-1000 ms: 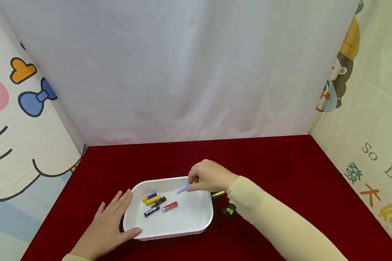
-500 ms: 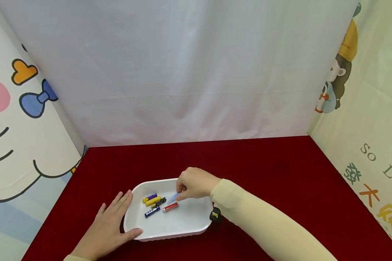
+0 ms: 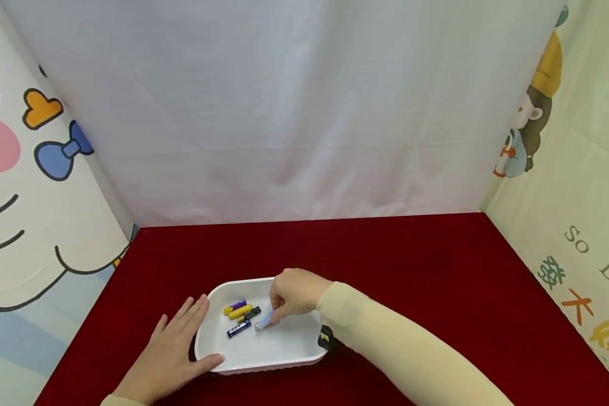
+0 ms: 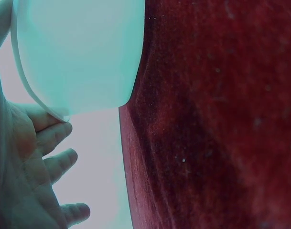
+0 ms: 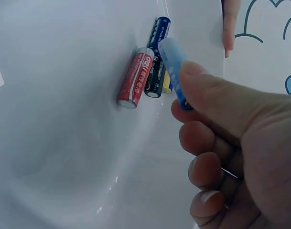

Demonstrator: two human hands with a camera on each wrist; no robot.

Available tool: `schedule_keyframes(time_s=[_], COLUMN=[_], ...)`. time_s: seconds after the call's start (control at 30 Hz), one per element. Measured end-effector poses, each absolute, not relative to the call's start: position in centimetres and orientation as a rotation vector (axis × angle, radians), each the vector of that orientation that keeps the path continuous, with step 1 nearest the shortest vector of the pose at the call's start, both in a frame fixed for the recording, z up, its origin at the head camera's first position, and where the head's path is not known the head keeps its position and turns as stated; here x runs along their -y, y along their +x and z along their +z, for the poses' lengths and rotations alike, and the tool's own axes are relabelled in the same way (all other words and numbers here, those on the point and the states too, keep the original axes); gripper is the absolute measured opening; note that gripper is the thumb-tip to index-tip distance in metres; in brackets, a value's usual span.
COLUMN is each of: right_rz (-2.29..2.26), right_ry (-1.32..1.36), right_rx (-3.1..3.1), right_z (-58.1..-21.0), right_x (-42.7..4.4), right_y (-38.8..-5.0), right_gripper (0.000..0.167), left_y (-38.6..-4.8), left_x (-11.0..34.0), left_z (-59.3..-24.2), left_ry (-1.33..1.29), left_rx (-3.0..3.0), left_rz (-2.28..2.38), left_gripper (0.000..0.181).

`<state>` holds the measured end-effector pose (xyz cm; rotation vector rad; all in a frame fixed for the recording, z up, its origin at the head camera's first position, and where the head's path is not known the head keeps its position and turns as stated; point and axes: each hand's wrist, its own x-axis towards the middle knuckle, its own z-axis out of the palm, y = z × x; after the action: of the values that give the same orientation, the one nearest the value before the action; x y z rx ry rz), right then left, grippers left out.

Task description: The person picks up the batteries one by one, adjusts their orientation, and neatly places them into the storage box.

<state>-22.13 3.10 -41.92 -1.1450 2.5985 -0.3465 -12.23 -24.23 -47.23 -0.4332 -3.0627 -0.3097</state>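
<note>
My right hand [image 3: 294,292] is over the white tray [image 3: 271,364], pinching a light blue battery [image 5: 171,56] between thumb and index finger. In the right wrist view, a red battery [image 5: 135,78] lies on the tray floor just beyond it; the head view hides that one. Left of the held battery lie a dark blue battery [image 3: 239,329], a black battery [image 3: 249,314], a yellow battery [image 3: 240,311] and a purple-and-yellow one [image 3: 235,307]. My left hand [image 3: 170,347] rests against the tray's left end, fingers extended along the outside and thumb at the front rim.
Dark red cloth [image 3: 411,259] covers the table around the tray. A pale curtain [image 3: 304,141] hangs behind it, with printed cloths on both sides. My right sleeve [image 3: 401,344] hides part of the table right of the tray.
My right hand has carried the light blue battery left and toward the tray's front, closer to the other batteries. It now covers the red battery in the head view. My left hand stays in place.
</note>
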Motion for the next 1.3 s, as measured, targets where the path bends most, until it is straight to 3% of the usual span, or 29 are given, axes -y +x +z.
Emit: schedule_keyframes(time_s=[0.7,1.3], right_rz=[-0.061,0.082], right_ry=[-0.979,-1.006], right_rx=[-2.625,-2.653], right_z=[-43.1,-44.4], right_x=[-1.8,-0.4], right_y=[-22.6,-22.5], right_gripper=[0.02,0.031], left_y=[-12.3,-12.3], left_x=[24.0,24.2], left_z=[-46.7,-47.0], left_ry=[-0.425,-0.421], left_rx=[3.064,3.06], left_rz=[-0.31,-0.316], left_gripper=[0.11,0.109])
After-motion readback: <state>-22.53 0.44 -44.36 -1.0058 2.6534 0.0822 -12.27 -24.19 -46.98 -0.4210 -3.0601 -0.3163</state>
